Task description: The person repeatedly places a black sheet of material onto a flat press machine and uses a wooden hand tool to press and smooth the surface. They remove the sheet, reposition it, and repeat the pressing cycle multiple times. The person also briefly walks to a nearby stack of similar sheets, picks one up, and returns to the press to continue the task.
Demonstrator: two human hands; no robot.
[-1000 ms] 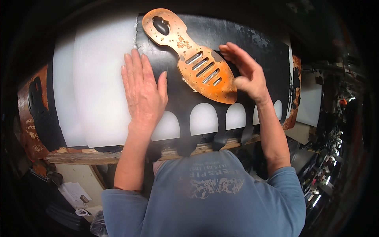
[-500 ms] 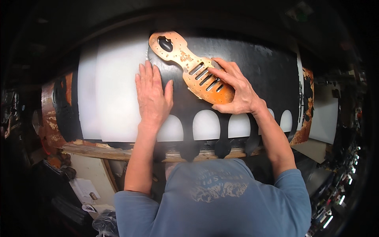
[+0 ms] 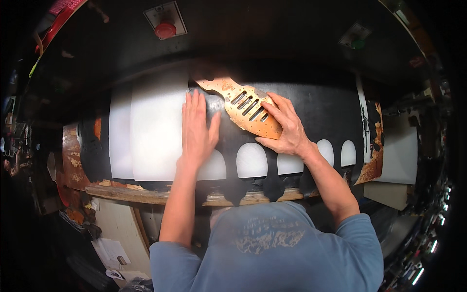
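Note:
A gold-orange cutting die (image 3: 238,114), sole-shaped with a narrow waist and several slots, lies aslant on a black sheet (image 3: 326,109). My right hand (image 3: 291,130) grips its wide near end, the thumb on the near edge and the fingers over the right side and top. The die's far tip is hidden under the dark overhang. My left hand (image 3: 196,129) lies flat beside the die with its thumb spread, holding nothing, where the black sheet meets a white sheet (image 3: 155,126).
Above the far side hangs a dark machine body with a red button (image 3: 165,31) and a green button (image 3: 358,44). Arch-shaped openings (image 3: 252,161) line the black sheet's near edge. A worn wooden strip (image 3: 134,195) runs along the front.
The view has tilted up, bringing the machine buttons in. The die's far end, visible before with its oval hole, is now mostly covered by the overhang. Both hands keep their holds.

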